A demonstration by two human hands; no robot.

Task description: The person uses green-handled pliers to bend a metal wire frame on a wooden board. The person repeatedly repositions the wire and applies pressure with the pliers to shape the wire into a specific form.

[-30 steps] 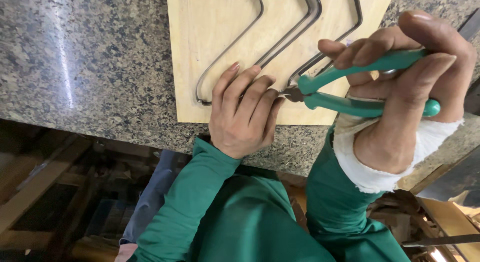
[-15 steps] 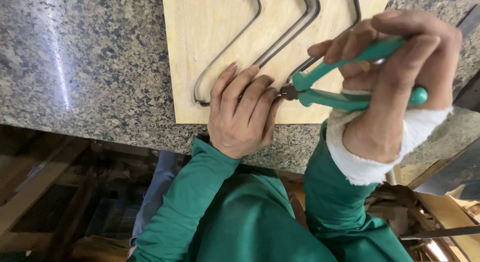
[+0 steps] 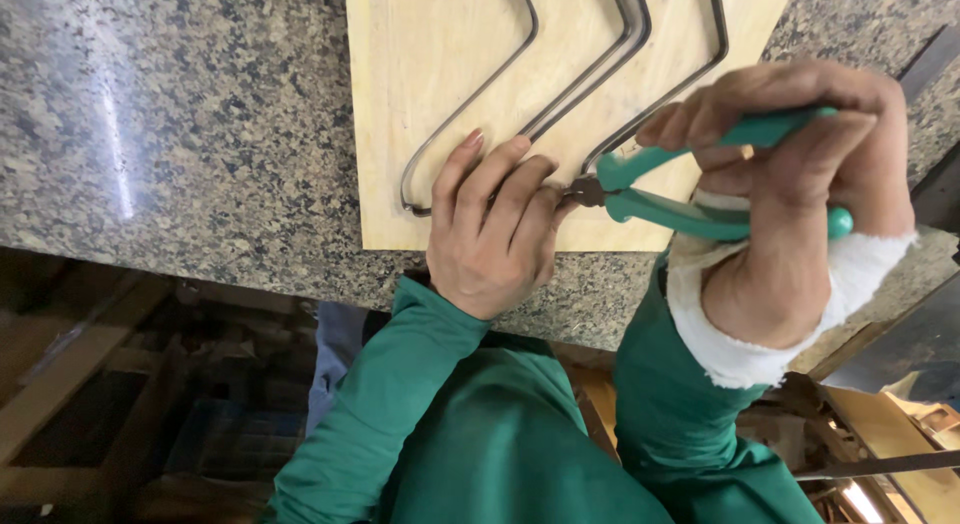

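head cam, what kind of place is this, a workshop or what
Probably a small craft or metalwork workshop. The right hand grips green-handled pliers at bent metal strips set in a plywood board. The board lies on a speckled stone counter, with wooden scraps below.

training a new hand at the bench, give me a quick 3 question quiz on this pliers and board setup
1. True or false: the right hand holds the green-handled pliers.
2. What does the left hand rest on? A) the wooden board B) a metal tray C) a cardboard box
3. Fill in: the board lies on a speckled ______ countertop.

Key:
1. True; the pliers' nose points at the bent metal strips set in the board, beside the left fingers.
2. A
3. Stone (granite-like).
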